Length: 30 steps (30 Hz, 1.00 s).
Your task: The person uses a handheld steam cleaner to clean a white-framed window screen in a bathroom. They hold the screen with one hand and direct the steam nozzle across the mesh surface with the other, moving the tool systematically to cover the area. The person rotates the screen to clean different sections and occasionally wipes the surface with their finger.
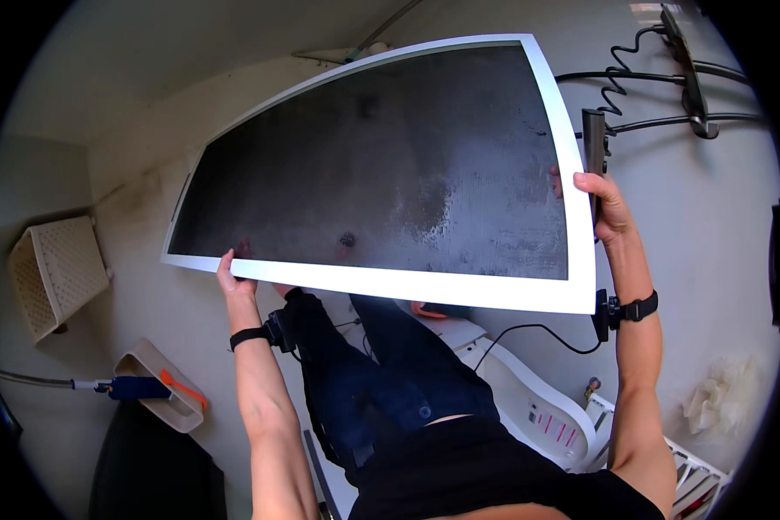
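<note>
A wide window screen (pixel 321 156) with a white frame and dark mesh hangs tilted in front of me, held up in both hands. Wet patches and droplets show on the mesh, mostly toward its right side. My left hand (pixel 237 282) grips the lower frame edge near the left corner, thumb on the front face. On the right frame edge, my right hand (pixel 611 208) is closed with its thumb on the front. The other fingers of both hands are partly hidden behind the screen. Each wrist wears a black strap with a small device.
A white perforated basket (pixel 65 269) is at the left wall. Below it sits a beige bin (pixel 160 390) beside a blue brush head (pixel 139 387). A white baby bathtub (pixel 529 390) and a white rack (pixel 693 477) stand lower right. Black fixture (pixel 686 78) and coiled cord are upper right.
</note>
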Tool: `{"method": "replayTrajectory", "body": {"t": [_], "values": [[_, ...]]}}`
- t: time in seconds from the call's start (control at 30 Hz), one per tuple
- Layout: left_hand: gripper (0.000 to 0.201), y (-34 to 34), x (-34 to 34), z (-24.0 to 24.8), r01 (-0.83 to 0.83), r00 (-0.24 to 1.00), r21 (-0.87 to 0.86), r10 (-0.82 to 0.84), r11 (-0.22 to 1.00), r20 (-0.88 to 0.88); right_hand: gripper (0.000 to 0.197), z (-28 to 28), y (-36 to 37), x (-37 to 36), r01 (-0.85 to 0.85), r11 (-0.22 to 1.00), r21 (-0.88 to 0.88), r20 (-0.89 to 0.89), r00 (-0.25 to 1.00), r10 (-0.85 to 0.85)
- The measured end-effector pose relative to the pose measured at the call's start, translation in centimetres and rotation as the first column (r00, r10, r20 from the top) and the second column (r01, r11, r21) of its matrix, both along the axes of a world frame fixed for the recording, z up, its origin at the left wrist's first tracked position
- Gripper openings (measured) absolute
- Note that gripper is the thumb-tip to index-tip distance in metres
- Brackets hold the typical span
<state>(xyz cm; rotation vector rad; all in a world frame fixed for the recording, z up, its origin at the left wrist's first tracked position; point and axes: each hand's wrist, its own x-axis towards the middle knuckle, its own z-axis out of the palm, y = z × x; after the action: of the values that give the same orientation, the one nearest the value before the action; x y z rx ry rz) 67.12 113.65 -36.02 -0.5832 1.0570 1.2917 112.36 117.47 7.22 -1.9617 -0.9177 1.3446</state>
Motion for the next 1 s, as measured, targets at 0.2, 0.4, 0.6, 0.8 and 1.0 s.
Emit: {"method": "replayTrajectory", "body": {"t": [0.2, 0.4, 0.6, 0.8, 1.0], "values": [[0.023, -0.1, -2.2, 3.8, -0.079, 0.996, 0.041, 0.08, 0.996, -0.028, 0.035, -1.1, 1.2, 4.6, -0.123, 0.992, -0.016, 0.222, 0.967, 0.124], [0.019, -1.4, -2.6, 5.5, -0.123, 0.972, 0.058, 0.131, 0.991, -0.194, 0.025, -2.0, -0.7, 2.5, -0.075, 0.991, -0.114, 0.441, 0.89, 0.119], [0.024, -1.1, -1.2, 4.4, -0.333, 0.911, -0.073, 0.3, 0.94, -0.283, 0.033, -8.5, -2.7, -5.9, -0.466, 0.835, -0.292, 0.581, 0.607, 0.542], [0.027, -1.4, -1.7, 3.4, -0.442, 0.853, -0.195, 0.343, 0.876, -0.393, 0.049, -22.0, 0.2, -16.9, -0.824, 0.554, -0.118, 0.723, 0.311, 0.616], [0.026, -2.3, -2.3, 3.3, -0.509, 0.82, -0.278, 0.361, 0.814, -0.443, 0.027, -31.1, 5.5, -25.1, -0.976, 0.18, 0.125, 0.847, 0.2, 0.492]]}}
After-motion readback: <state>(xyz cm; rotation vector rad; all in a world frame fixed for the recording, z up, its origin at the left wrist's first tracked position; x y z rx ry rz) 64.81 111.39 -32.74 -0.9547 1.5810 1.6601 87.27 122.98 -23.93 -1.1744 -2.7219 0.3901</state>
